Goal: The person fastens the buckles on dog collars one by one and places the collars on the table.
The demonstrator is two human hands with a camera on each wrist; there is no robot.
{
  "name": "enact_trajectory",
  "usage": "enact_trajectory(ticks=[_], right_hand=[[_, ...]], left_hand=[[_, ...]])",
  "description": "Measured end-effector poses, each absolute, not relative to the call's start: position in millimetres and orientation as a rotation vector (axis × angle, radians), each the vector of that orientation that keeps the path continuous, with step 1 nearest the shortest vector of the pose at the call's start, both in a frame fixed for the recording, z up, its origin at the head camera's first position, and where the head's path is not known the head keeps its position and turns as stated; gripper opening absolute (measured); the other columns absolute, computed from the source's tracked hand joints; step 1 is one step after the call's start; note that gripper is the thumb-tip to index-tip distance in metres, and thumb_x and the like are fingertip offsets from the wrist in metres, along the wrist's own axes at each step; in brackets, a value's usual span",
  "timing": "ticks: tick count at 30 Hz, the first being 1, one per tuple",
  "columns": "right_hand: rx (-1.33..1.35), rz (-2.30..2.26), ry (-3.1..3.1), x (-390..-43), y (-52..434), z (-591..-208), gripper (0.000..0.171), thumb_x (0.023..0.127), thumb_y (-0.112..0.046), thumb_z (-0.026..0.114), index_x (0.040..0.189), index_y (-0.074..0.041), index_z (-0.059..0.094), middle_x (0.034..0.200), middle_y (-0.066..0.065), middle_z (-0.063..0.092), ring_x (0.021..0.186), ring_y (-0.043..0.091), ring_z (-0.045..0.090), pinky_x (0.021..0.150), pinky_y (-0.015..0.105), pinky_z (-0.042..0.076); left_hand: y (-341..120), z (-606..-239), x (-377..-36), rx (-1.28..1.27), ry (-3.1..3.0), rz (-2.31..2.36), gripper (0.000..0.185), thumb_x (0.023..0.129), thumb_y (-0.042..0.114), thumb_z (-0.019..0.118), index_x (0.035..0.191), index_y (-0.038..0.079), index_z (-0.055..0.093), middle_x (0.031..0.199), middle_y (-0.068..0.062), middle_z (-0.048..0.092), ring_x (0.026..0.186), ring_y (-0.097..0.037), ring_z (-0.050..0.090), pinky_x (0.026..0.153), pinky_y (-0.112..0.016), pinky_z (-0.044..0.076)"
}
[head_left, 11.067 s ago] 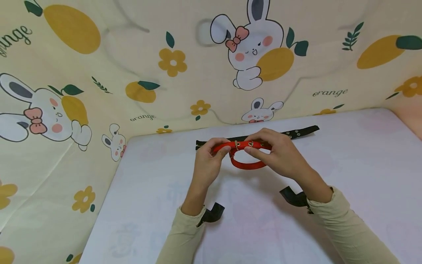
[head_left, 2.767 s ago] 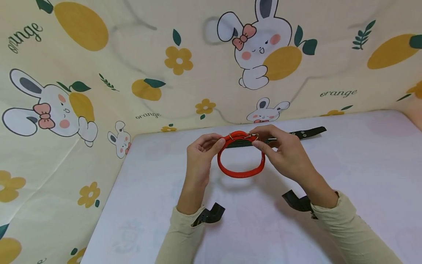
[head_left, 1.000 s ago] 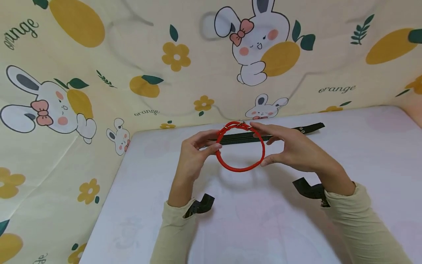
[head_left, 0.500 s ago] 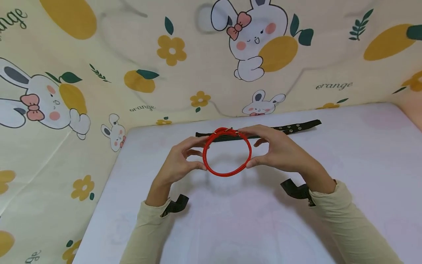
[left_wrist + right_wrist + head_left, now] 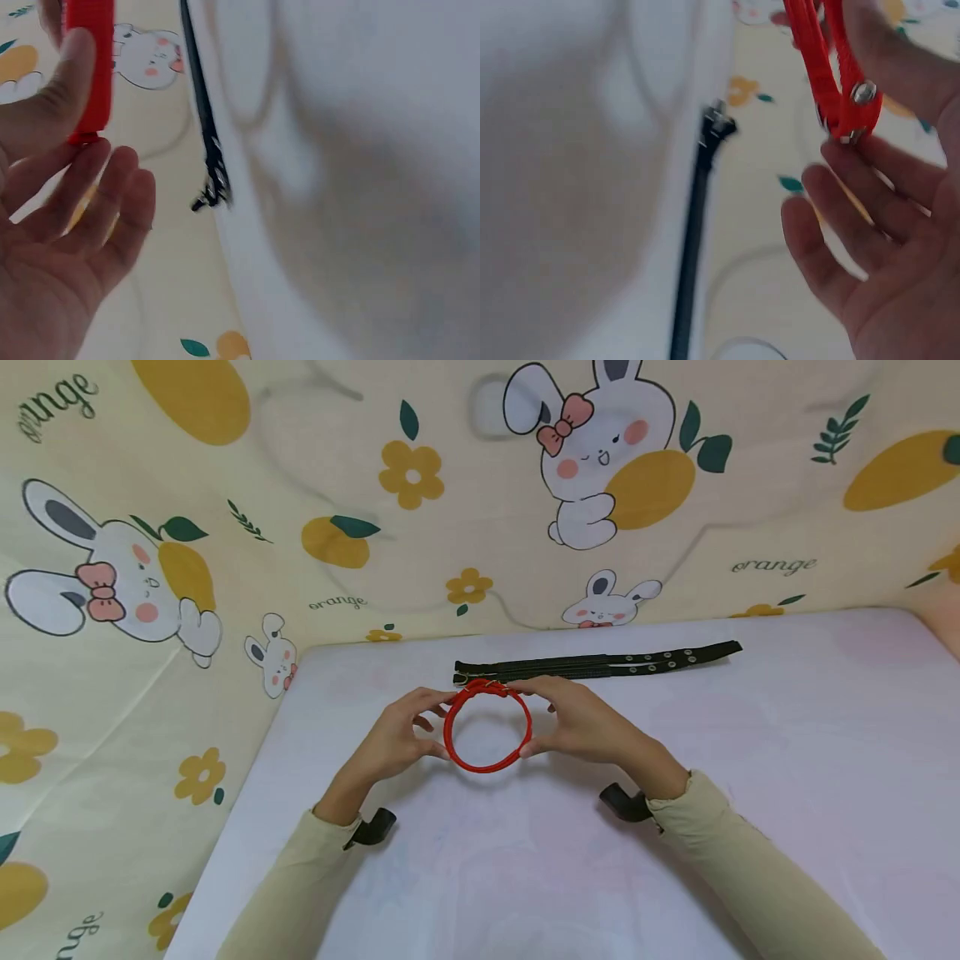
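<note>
A red collar (image 5: 483, 769), fastened into a round loop, is held upright between both hands just above the white table (image 5: 750, 777). My left hand (image 5: 397, 739) pinches its left side with thumb below and fingers on top; the left wrist view shows the thumb on the red collar (image 5: 90, 67). My right hand (image 5: 577, 727) grips the right side the same way, and the metal rivet end of the red collar (image 5: 821, 67) sits by its fingers. Behind the loop a black collar (image 5: 600, 664) lies flat and straight, apart from the hands.
A cream cloth (image 5: 450, 485) printed with bunnies and oranges rises behind and to the left of the table. The black collar (image 5: 206, 142) lies near the table's far edge. Black wrist straps (image 5: 371, 827) (image 5: 622, 802) sit at my cuffs.
Both hands have brought the red loop down and toward me, off the black collar. The loop now looks smaller and sits lower over the table.
</note>
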State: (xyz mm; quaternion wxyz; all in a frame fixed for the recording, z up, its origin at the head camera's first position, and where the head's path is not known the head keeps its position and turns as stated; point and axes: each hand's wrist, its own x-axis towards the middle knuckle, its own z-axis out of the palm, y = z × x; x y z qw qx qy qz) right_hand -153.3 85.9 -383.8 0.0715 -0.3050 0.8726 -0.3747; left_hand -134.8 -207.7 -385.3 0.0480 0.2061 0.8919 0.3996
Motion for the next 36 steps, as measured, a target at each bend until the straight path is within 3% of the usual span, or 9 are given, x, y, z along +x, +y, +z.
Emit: enact_trajectory(ticks=[5, 18, 25, 31, 36], right_hand=[[-0.884, -0.984, 2.639, -161, 68, -400, 0.086, 0.068, -0.027, 0.093, 0.143, -0.011, 0.054, 0.141, 0.009, 0.059, 0.134, 0.031, 0.051, 0.111, 0.051, 0.043], [-0.964, -0.774, 2.640, -188, 50, -420, 0.075, 0.074, -0.027, 0.089, 0.138, -0.004, 0.058, 0.133, 0.009, 0.066, 0.122, 0.029, 0.055, 0.104, 0.044, 0.046], [-0.925, -0.657, 2.613, -185, 49, -421, 0.079, 0.081, -0.033, 0.083, 0.147, -0.008, 0.047, 0.146, 0.014, 0.052, 0.127, 0.033, 0.044, 0.106, 0.047, 0.042], [-0.903, -0.688, 2.579, -182, 66, -416, 0.081, 0.087, -0.034, 0.076, 0.154, -0.010, 0.036, 0.155, 0.014, 0.042, 0.143, 0.037, 0.033, 0.120, 0.056, 0.027], [-0.870, -0.807, 2.610, -191, 108, -408, 0.071, 0.092, -0.031, 0.071, 0.151, -0.006, 0.040, 0.151, 0.019, 0.046, 0.140, 0.044, 0.036, 0.117, 0.061, 0.027]], left_hand=[[-211, -395, -142, 0.516, 2.753, 1.043, 0.074, 0.069, 0.004, 0.090, 0.137, 0.012, 0.060, 0.125, -0.004, 0.064, 0.112, -0.029, 0.063, 0.089, -0.038, 0.058], [-212, -415, -164, 0.347, 2.724, 0.830, 0.072, 0.073, 0.008, 0.088, 0.139, 0.010, 0.058, 0.125, -0.009, 0.064, 0.115, -0.027, 0.059, 0.093, -0.041, 0.056], [-217, -413, -162, 0.362, 2.694, 0.786, 0.071, 0.077, 0.013, 0.086, 0.141, 0.008, 0.055, 0.131, -0.012, 0.061, 0.119, -0.028, 0.055, 0.092, -0.041, 0.055], [-219, -409, -163, 0.376, 2.691, 0.801, 0.071, 0.077, 0.017, 0.086, 0.141, 0.011, 0.056, 0.130, -0.009, 0.062, 0.116, -0.026, 0.056, 0.089, -0.038, 0.055], [-218, -408, -168, 0.399, 2.667, 0.790, 0.071, 0.078, 0.017, 0.086, 0.142, 0.010, 0.055, 0.129, -0.009, 0.062, 0.119, -0.027, 0.056, 0.095, -0.041, 0.054]])
